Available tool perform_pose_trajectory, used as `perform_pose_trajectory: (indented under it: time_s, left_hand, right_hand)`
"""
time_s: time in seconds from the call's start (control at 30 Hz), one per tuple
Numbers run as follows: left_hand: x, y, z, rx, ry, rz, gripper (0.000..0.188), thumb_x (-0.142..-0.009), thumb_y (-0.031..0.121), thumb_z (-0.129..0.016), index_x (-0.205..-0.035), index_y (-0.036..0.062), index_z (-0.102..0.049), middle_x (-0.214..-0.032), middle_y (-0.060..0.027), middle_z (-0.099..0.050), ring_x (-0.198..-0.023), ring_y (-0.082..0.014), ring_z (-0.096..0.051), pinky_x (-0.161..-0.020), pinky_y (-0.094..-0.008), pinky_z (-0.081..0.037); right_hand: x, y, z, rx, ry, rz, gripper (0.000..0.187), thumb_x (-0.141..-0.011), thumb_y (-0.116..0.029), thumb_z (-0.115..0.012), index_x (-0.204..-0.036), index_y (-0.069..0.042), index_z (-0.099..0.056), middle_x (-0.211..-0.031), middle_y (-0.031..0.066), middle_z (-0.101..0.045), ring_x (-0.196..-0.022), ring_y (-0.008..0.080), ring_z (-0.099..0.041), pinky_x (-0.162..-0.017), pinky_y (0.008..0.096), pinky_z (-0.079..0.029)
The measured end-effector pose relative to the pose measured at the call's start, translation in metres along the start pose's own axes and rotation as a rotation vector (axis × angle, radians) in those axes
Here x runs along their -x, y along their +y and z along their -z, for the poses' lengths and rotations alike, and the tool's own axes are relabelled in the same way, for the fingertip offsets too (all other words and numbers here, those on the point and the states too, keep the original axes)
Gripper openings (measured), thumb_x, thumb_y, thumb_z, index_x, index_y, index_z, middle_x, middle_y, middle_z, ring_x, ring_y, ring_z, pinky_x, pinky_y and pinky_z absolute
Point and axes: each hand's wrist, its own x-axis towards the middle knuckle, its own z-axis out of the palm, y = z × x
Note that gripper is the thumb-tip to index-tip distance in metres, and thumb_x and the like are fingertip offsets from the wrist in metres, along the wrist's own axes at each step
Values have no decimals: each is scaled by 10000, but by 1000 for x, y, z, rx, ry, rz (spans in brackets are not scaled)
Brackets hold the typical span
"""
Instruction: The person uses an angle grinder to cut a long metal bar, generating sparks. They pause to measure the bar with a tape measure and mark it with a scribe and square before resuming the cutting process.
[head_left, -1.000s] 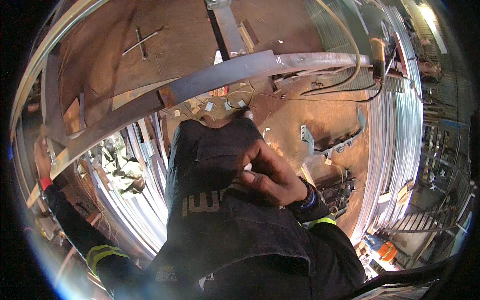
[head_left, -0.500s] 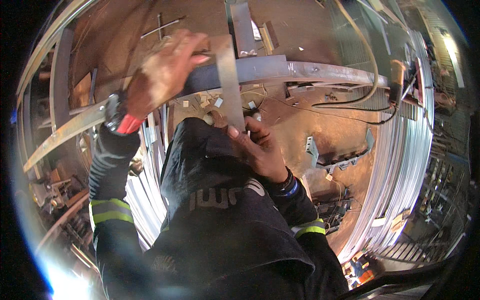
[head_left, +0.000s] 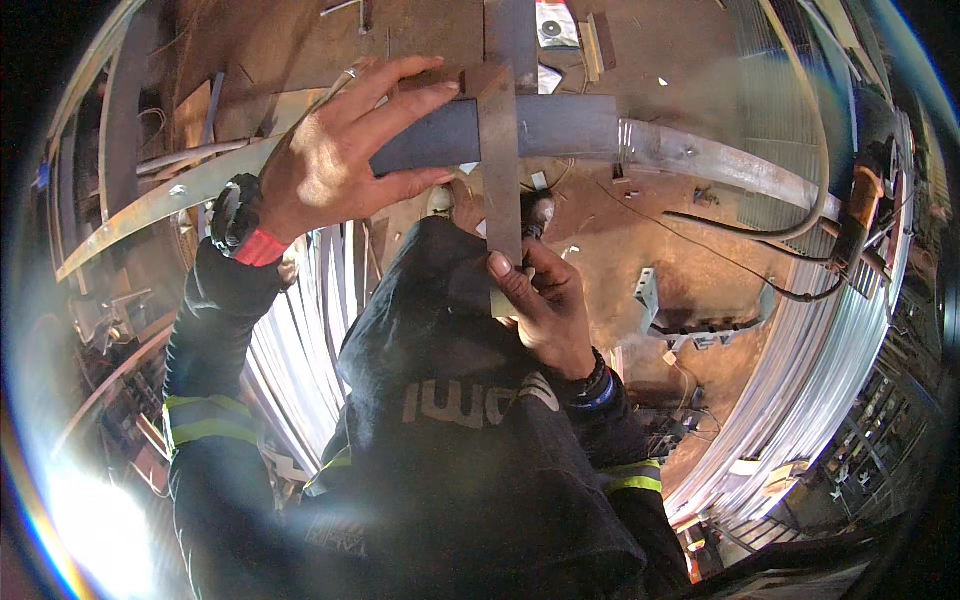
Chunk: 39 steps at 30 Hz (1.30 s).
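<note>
A flat metal strip (head_left: 502,170) lies across a dark steel bar (head_left: 570,124), its far end brownish and its length pointing toward me. My right hand (head_left: 550,305) is closed on the strip's near end, thumb on top, close to my dark jacket. My left hand (head_left: 335,150) is spread over the bar to the left of the strip. Its fingers reach past the bar's far edge and the thumb lies along the near edge; whether it presses on the bar I cannot tell. Another steel piece (head_left: 510,45) runs away from the bar at the far side.
A long metal beam (head_left: 710,160) curves across the view. To the right, a cable (head_left: 822,130) hangs by a torch-like handle (head_left: 862,205). Stacked bright metal lengths (head_left: 780,400) stand right and more (head_left: 310,330) left. A bracket-like metal piece (head_left: 648,298) lies on the brown floor.
My left hand has come down toward the bar and its fingers have spread. The strip, still in my right hand, now stands straighter across the bar. The whole view has shifted slightly.
</note>
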Motion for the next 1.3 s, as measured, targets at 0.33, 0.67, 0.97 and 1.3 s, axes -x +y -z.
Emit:
perform_pose_trajectory:
  time_s: [0.33, 0.67, 0.97, 1.3]
  left_hand:
    - [3, -8, -1, -35, -77, -34, 783, -740, 212, -834, -1446, 114, -508, -1442, -194, -456, -1277, -407, -486, -1051, -488, -407]
    - [0, -7, -3, 61, -56, 12, 856, -700, 198, -853, -1463, 93, -481, -1438, -188, -461, -1269, -377, -507, -1052, -447, -433]
    - [2, -9, -1, -64, -169, -6, 867, -723, 204, -813, -1494, 92, -433, -1485, -185, -410, -1330, -388, -425, -1098, -468, -358]
    - [-2, -10, 3, -124, -241, -14, 854, -770, 220, -785, -1517, 97, -391, -1502, -186, -375, -1345, -397, -398, -1111, -487, -332]
  right_hand:
    - [0, -9, 10, 113, 15, -50, 269, -998, -275, -635, -1028, -10, -668, -864, -21, -632, -788, 59, -531, -711, 231, -414]
    - [-2, -16, 4, 90, 74, -50, 300, -980, -302, -654, -1013, -5, -682, -849, -3, -646, -756, 76, -541, -691, 236, -406]
    - [-1, -14, 10, 75, 37, -77, 324, -977, -320, -654, -1020, 0, -678, -864, 9, -644, -793, 85, -540, -737, 241, -395]
    - [-2, -11, 16, 52, -12, -21, 245, -995, -253, -640, -1091, -38, -576, -934, -8, -586, -850, 73, -512, -746, 242, -428]
